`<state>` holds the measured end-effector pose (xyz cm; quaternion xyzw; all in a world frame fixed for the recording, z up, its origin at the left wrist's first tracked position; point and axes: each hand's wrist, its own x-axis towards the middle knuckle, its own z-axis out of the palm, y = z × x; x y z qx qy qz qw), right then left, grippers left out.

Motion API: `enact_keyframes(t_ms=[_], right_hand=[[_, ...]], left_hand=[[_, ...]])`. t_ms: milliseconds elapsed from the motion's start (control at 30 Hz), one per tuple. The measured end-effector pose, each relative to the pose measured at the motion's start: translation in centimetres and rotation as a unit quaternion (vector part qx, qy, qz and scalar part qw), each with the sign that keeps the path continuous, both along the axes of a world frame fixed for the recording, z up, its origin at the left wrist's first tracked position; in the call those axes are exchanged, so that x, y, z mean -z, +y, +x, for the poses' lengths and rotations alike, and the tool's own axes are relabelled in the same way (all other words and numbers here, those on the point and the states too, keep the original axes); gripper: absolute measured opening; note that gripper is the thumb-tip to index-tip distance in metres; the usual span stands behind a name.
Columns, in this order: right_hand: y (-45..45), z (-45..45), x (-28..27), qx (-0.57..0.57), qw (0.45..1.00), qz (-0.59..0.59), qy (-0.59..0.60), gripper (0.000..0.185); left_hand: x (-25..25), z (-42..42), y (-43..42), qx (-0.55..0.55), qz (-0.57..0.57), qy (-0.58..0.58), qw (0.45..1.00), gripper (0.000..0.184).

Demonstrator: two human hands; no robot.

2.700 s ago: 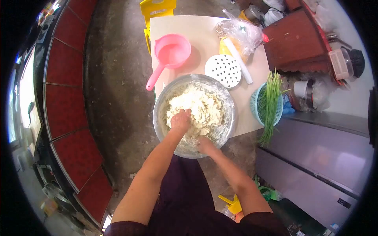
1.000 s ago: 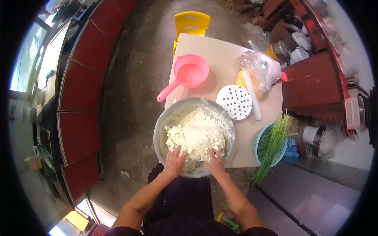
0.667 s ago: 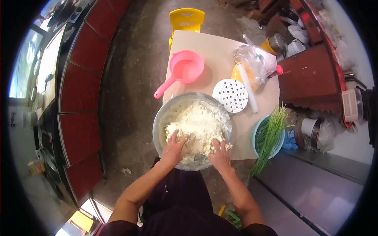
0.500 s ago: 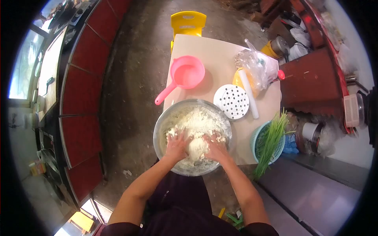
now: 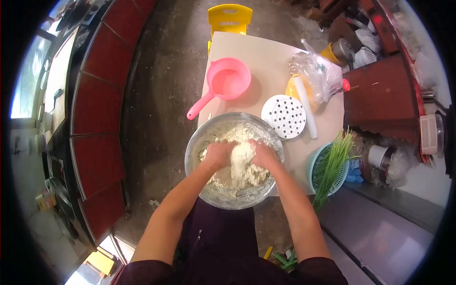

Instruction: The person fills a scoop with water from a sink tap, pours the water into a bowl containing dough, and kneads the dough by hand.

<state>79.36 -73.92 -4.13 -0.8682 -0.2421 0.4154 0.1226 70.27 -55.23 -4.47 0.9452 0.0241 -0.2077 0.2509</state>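
Note:
A wide metal bowl (image 5: pixel 192 178) at the table's near edge holds crumbly, floury dough (image 5: pixel 242 159). Inside it, my left hand (image 5: pixel 220 155) is curled against the left side of the dough, fingertips turned in and mostly hidden. On the other side, my right hand (image 5: pixel 264 155) closes on the right part of the dough, its fingers bent into it. A pale lump rises between the two hands. Loose flour and crumbs coat the bowl's inner wall.
Beyond the bowl lies a pink ladle-like dipper (image 5: pixel 229 80). To the right are a white perforated disc (image 5: pixel 284 117), a white rod (image 5: pixel 305 107), a clear plastic bag (image 5: pixel 316 76) and a teal basket (image 5: pixel 313 173) of green stalks (image 5: pixel 331 168). A yellow chair (image 5: pixel 230 18) stands behind the table.
My spread fingers have curled in and closed on the dough, and both hands have moved slightly away from me. The dough between them is pulled up into a taller lump. The view has shifted slightly.

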Motion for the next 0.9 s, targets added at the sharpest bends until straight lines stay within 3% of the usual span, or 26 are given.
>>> enact_keyframes(t_ms=[33,133,267,367,467,500,600,700,800,867,900], right_hand=[[-0.5,-1.4,-1.2,0.007,0.999,0.013,-0.041,0.068],[-1.3,-4.3,-5.7,0.047,0.996,0.034,-0.066,0.066],[-1.4,-7.3,-9.5,0.133,0.975,0.103,-0.145,0.063],[-2.8,-12.8,-1.6,0.096,0.958,0.011,-0.269,0.061],[-2.4,-14.3,0.7,0.095,0.991,-0.030,-0.093,0.064],[-3.2,-15.5,1.3,0.062,0.985,0.008,-0.159,0.064],[-3.3,-14.4,-3.8,0.055,0.994,0.005,-0.095,0.065],[-1.6,-11.8,-3.8,0.119,0.990,0.027,-0.075,0.059],[-0.6,-11.6,-0.2,0.092,0.994,0.003,-0.057,0.042],[-0.9,-12.4,2.2,0.059,0.998,-0.035,-0.007,0.034],[-1.7,-13.0,5.4,-0.024,0.999,-0.013,-0.040,0.024]], left_hand=[[-1.4,-1.3,-0.7,-0.011,0.002,-0.032,0.999,0.051],[-4.6,-4.3,-2.0,-0.044,-0.015,-0.040,0.998,0.059],[-8.1,-6.1,-2.2,-0.083,-0.017,-0.155,0.984,0.056],[-3.8,-8.1,-2.7,-0.062,0.052,-0.230,0.970,0.051],[1.0,-10.5,-2.1,0.047,0.073,-0.151,0.985,0.045],[-1.6,-10.2,-1.7,0.068,0.068,-0.114,0.989,0.047],[-5.8,-8.3,-1.0,0.043,-0.025,0.049,0.998,0.042],[-5.2,-4.8,-1.2,-0.008,0.015,-0.004,1.000,0.031],[-0.4,-5.8,-2.7,0.013,-0.037,0.093,0.995,0.019],[2.8,-7.2,-3.8,-0.002,-0.003,0.075,0.997,0.011],[4.1,-6.9,-4.4,-0.017,0.011,0.089,0.996,0.010]])
